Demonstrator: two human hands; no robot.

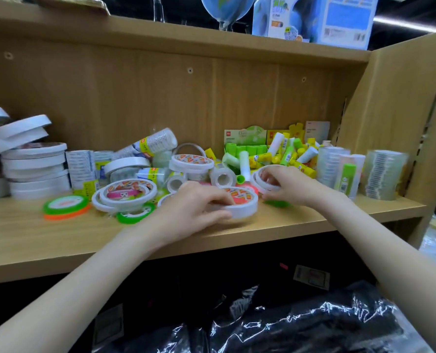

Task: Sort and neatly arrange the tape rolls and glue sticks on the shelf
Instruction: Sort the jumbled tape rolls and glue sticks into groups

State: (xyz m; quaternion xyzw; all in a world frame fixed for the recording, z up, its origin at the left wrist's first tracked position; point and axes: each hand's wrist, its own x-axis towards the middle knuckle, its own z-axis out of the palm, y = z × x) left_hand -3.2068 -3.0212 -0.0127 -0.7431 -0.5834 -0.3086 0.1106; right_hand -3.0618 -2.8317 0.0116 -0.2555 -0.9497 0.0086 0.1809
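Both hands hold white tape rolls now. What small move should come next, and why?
Probably carry the left hand's white tape roll to the stacked white rolls at the shelf's left; like rolls already sit there, while the middle is a mixed heap.

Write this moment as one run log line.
left hand: grips white tape roll | right hand: holds thin tape rolls | shelf: unsorted

I'm facing a light wooden shelving unit [161, 93] with peg-holed back panel; a globe [226, 8] stands above, shiny dark plastic bags [301, 327] below
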